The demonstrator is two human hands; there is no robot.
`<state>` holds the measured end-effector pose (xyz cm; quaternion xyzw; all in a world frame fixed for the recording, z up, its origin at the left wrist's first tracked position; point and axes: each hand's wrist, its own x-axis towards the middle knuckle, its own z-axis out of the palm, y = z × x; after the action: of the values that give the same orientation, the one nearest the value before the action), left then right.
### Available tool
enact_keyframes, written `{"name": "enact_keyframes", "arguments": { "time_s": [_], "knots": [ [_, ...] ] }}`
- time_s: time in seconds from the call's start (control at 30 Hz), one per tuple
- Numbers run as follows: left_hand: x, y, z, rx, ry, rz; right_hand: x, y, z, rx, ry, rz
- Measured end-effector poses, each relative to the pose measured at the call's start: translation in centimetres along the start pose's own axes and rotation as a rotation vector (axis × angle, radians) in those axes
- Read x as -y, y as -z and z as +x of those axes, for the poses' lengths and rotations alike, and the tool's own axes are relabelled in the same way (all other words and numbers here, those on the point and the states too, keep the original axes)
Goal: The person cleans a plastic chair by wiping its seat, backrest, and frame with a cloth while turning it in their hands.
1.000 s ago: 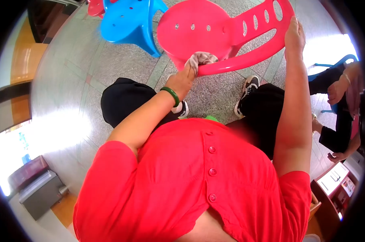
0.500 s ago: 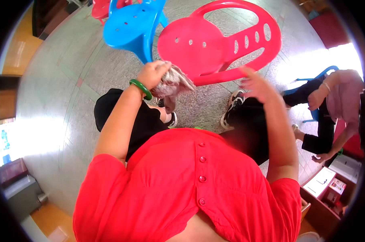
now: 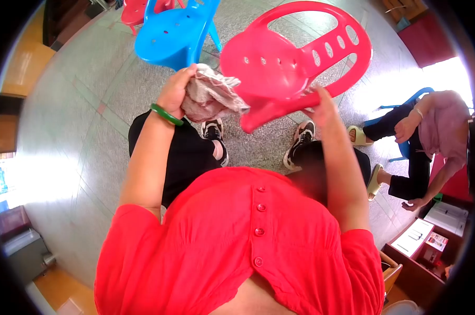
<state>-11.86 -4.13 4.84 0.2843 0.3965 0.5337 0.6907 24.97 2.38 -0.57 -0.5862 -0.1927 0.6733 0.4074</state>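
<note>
My left hand (image 3: pixel 175 93), with a green bangle (image 3: pixel 166 115) on its wrist, is closed on a crumpled pale, brownish cloth (image 3: pixel 212 95). The cloth hangs beside the near edge of a red plastic chair (image 3: pixel 263 65). That chair has small holes in its seat and slots in its looped back. My right hand (image 3: pixel 322 109) grips the chair's near side rail, its fingers partly hidden and slightly blurred.
A blue plastic chair (image 3: pixel 166 39) stands behind the cloth, with another red chair (image 3: pixel 135 13) beyond it. At the right sits a person (image 3: pixel 444 123) in a pink top and light slippers. A box of goods (image 3: pixel 415 236) stands at the lower right.
My right hand has come down onto the red chair's rail and closed there. The chair has shifted right and tilted. My left hand has moved a little left with the cloth, which is spread wider.
</note>
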Motion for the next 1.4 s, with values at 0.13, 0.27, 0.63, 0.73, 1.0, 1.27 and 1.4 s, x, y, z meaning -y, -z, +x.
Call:
{"name": "enact_keyframes", "arguments": {
  "time_s": [0.13, 0.27, 0.63, 0.73, 1.0, 1.27, 1.4],
  "knots": [
    [-0.1, 1.1, -0.3, -0.120, 0.002, 0.074, 3.6, 8.6, 5.8, -0.330, 0.117, 0.311],
    [0.6, 1.6, 0.2, -0.146, 0.039, 0.092, 4.2, 12.1, 7.3, -0.531, 0.303, 0.061],
    [7.5, -7.8, 11.8, 0.287, -0.314, 0.999, -2.8, 7.1, 5.5, -1.180, 0.450, -0.486],
    [11.2, -13.3, 12.6, 0.516, -0.395, 1.569, -4.6, 7.4, 5.9, -1.153, 0.637, -0.487],
    [16.7, -9.7, 18.3, 0.439, -0.704, 1.632, -5.2, 7.1, 7.7, -1.262, 0.718, -0.509],
    [13.3, -6.8, 32.3, 0.146, -0.719, 1.827, -5.3, 6.7, 7.6, -1.224, 0.740, -0.623],
    [16.9, -11.2, 28.8, 0.303, -0.520, 2.102, -5.2, 6.3, 8.1, -1.201, 0.749, -0.547]
  ]
}}
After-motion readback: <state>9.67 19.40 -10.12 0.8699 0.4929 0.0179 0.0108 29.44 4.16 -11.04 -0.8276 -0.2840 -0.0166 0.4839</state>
